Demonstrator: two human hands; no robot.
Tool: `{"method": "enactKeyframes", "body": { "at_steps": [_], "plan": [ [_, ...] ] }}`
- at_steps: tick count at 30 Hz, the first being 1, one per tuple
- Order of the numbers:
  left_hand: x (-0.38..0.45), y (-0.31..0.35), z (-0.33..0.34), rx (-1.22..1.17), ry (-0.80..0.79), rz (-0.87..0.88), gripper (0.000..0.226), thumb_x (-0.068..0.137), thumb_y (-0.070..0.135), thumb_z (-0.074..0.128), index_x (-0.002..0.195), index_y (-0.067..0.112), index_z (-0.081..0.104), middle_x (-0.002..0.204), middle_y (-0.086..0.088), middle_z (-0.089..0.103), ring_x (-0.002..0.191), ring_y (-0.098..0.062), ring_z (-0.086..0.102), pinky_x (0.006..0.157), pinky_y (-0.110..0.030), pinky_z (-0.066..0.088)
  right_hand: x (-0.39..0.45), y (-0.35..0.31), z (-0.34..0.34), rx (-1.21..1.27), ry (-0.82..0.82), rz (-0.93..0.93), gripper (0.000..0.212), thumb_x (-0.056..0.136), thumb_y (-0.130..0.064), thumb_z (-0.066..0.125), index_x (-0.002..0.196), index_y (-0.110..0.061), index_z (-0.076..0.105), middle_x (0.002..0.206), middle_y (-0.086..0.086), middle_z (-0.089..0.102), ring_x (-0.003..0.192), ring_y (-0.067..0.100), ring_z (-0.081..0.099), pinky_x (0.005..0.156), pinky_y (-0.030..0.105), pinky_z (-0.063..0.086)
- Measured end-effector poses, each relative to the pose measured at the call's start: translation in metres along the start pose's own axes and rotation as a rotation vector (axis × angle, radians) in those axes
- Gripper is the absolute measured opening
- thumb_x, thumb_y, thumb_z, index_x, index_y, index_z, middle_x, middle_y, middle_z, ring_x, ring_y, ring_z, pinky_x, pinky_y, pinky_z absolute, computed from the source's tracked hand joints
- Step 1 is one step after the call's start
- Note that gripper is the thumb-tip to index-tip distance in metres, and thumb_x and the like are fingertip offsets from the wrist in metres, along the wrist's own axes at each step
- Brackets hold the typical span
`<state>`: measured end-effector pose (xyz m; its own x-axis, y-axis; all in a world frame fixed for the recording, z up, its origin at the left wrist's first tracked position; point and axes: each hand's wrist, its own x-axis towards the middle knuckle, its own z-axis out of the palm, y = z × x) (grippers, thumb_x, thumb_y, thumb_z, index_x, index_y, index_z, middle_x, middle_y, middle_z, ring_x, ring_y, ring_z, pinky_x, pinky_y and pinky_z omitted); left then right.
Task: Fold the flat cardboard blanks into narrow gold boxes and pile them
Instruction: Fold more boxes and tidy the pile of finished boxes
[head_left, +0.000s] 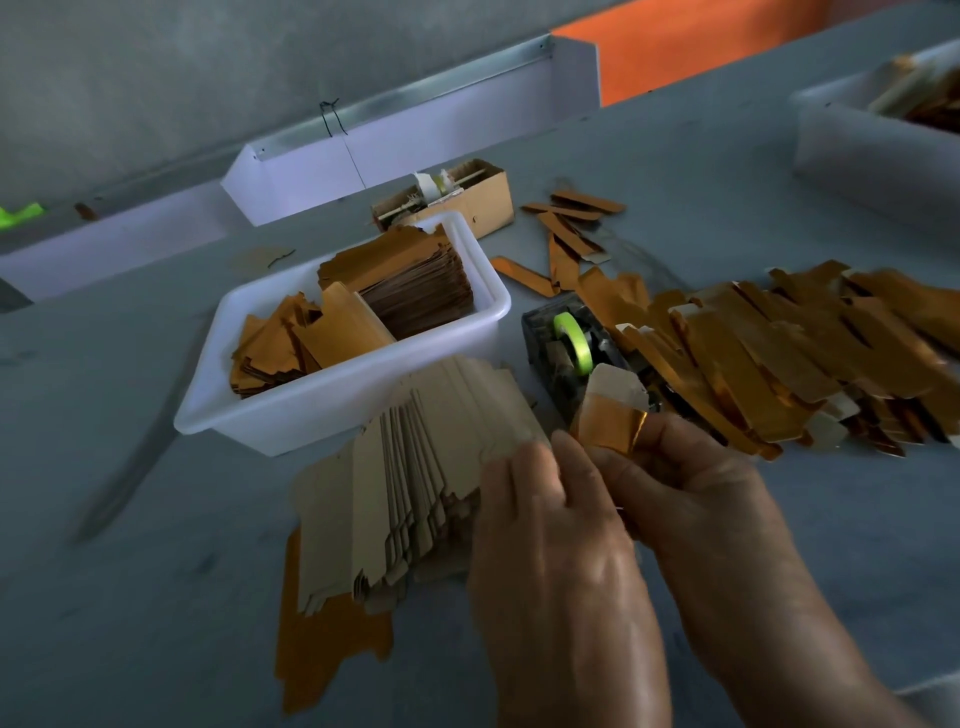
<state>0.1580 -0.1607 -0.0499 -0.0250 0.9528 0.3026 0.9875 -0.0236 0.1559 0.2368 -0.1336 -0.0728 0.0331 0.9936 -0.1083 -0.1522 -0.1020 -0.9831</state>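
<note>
Both hands met over one part-folded gold box (608, 415). The right hand (696, 499) curled its fingers (660, 431) round the glossy, creased foil end; its plain grey flap stood up just above them. The left hand (550, 525) pinched the same box from the other side. Left of the fingers lay one fanned stack of dull grey-brown flat blanks (415, 478) on the counter (156, 597). Beyond them sat one white plastic tub (322, 410) and one tape dispenser (571, 348). Right of the fingers sprawled one loose pile of folded gold boxes (789, 353), too many to count.
</note>
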Motion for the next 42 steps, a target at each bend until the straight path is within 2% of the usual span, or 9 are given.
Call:
{"method": "enactKeyframes", "body": {
  "at_steps": [4, 7, 11, 16, 21, 25, 28, 32, 42],
  "plan": [
    [0.0, -0.004, 0.003, 0.03, -0.053, 0.025, 0.042, 0.037, 0.007, 0.082, 0.078, 0.012, 0.075, 0.068, -0.004, 0.058, 0.063, -0.019, 0.061, 0.038, -0.022, 0.042, -0.002, 0.0, 0.0, 0.079, -0.036, 0.072, 0.016, 0.079, -0.034, 0.063, 0.083, -0.021, 0.071, 0.075, 0.0, 0.072, 0.07, 0.011, 0.07, 0.059, 0.02, 0.053],
    [0.001, -0.012, 0.008, -0.125, -0.008, 0.029, 0.033, 0.051, 0.011, 0.084, 0.081, 0.019, 0.073, 0.074, 0.002, 0.054, 0.07, -0.015, 0.06, 0.046, -0.02, 0.042, 0.001, 0.002, 0.002, -0.005, 0.005, 0.081, 0.041, 0.057, -0.056, 0.065, 0.08, -0.022, 0.069, 0.078, 0.0, 0.072, 0.077, 0.015, 0.07, 0.071, 0.035, 0.057],
    [0.004, -0.023, 0.004, -0.592, -0.036, -0.245, 0.016, 0.083, 0.027, 0.068, 0.092, 0.04, 0.064, 0.091, 0.015, 0.058, 0.085, -0.001, 0.058, 0.068, -0.015, 0.051, 0.007, -0.001, 0.005, 0.013, 0.02, 0.093, 0.011, 0.076, -0.033, 0.067, 0.075, -0.022, 0.068, 0.073, 0.002, 0.069, 0.077, 0.019, 0.067, 0.08, 0.042, 0.054],
    [0.013, -0.039, -0.009, -1.048, -0.296, -0.499, 0.004, 0.082, 0.03, 0.07, 0.082, 0.026, 0.068, 0.069, 0.003, 0.069, 0.052, -0.005, 0.062, 0.044, -0.016, 0.044, 0.006, -0.007, 0.005, 0.154, -0.04, 0.084, 0.013, 0.074, -0.031, 0.063, 0.068, -0.02, 0.068, 0.063, -0.002, 0.062, 0.066, 0.01, 0.062, 0.069, 0.026, 0.049],
    [0.02, -0.032, -0.007, -1.162, -0.279, -0.522, 0.004, 0.082, 0.018, 0.07, 0.079, 0.016, 0.071, 0.065, 0.0, 0.071, 0.054, -0.007, 0.066, 0.048, -0.015, 0.048, 0.012, -0.019, -0.006, -0.11, -0.017, -0.009, 0.031, 0.081, -0.043, 0.054, 0.069, -0.016, 0.065, 0.061, 0.001, 0.06, 0.056, 0.01, 0.057, 0.054, 0.013, 0.047],
    [0.027, -0.031, -0.002, -1.284, -0.172, -0.619, 0.009, 0.085, 0.011, 0.066, 0.076, 0.012, 0.067, 0.067, -0.001, 0.071, 0.054, -0.007, 0.065, 0.047, -0.015, 0.048, 0.037, -0.025, -0.031, -0.469, 0.206, -0.225, 0.015, 0.09, -0.027, 0.056, 0.081, -0.023, 0.068, 0.08, -0.002, 0.064, 0.061, 0.004, 0.055, 0.048, 0.014, 0.037],
    [0.028, -0.034, 0.003, -1.267, -0.129, -0.632, 0.01, 0.086, 0.012, 0.064, 0.076, 0.01, 0.065, 0.06, 0.0, 0.062, 0.043, -0.004, 0.052, 0.039, -0.014, 0.039, 0.052, -0.022, -0.042, -0.554, 0.092, -0.176, 0.013, 0.088, -0.025, 0.06, 0.079, -0.024, 0.068, 0.057, -0.011, 0.062, 0.05, -0.003, 0.054, 0.039, 0.01, 0.034],
    [0.029, -0.036, 0.012, -1.247, -0.117, -0.662, 0.011, 0.086, 0.015, 0.066, 0.076, 0.011, 0.066, 0.058, 0.001, 0.059, 0.041, -0.001, 0.047, 0.037, -0.013, 0.034, 0.061, -0.012, -0.042, -0.562, -0.044, -0.083, 0.009, 0.088, -0.03, 0.061, 0.083, -0.029, 0.069, 0.071, -0.005, 0.067, 0.071, 0.012, 0.063, 0.058, 0.023, 0.046],
    [0.03, -0.033, 0.021, -1.287, -0.137, -0.659, 0.01, 0.086, 0.011, 0.066, 0.077, 0.013, 0.07, 0.061, 0.001, 0.064, 0.051, -0.005, 0.056, 0.044, -0.016, 0.042, 0.069, -0.009, -0.031, -0.579, -0.028, -0.044, 0.009, 0.086, -0.027, 0.065, 0.076, -0.027, 0.066, 0.073, -0.004, 0.067, 0.072, 0.011, 0.063, 0.061, 0.023, 0.048]
  ]
}}
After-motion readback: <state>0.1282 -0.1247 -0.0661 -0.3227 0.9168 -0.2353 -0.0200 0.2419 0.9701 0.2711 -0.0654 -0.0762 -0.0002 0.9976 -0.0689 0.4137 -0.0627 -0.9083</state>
